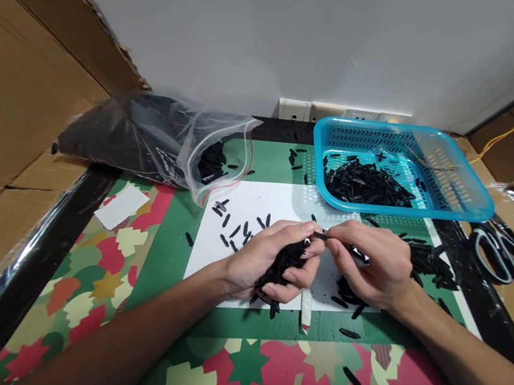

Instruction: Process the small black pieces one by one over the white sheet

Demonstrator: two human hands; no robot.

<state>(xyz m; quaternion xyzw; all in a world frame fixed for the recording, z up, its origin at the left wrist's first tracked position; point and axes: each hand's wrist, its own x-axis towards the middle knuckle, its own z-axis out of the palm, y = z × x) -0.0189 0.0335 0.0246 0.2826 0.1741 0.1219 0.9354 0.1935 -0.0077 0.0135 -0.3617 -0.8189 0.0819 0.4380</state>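
My left hand (267,261) is cupped palm up over a white sheet (263,207), holding a handful of small black plastic pieces (286,263). My right hand (372,262) pinches one black piece (321,235) between thumb and forefinger, right at the left hand's fingertips. More black pieces lie loose on the sheet (236,230) and in a pile under and beside my right hand (427,261). A small white stick-like item (305,313) lies below my hands.
A blue plastic basket (452,190) with several black pieces stands at the back right. A clear bag (154,140) full of black pieces lies at the back left. Scissors (502,250) rest at the right edge. Cardboard stands on the left; a patterned mat (96,272) covers the table.
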